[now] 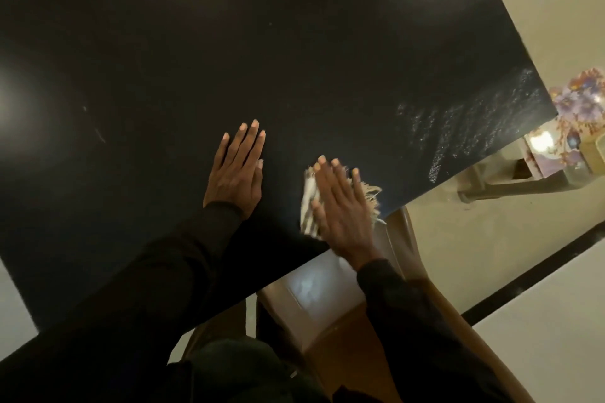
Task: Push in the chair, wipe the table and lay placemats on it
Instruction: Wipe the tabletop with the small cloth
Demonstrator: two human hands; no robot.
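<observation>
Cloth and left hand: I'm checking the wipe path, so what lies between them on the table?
In the head view, only bare dark table lies between the flat left hand and the cloth under the right hand.

Black table (294, 59), wet streaks; pale fringed cloth (309, 203) flat near edge.

Surface (294, 42) open ahead and leftward; left hand (237, 170) flat, blocks leftward path of right hand (340, 206) on cloth (310, 203), narrow gap between; chair (327, 321) partly under near edge
</observation>
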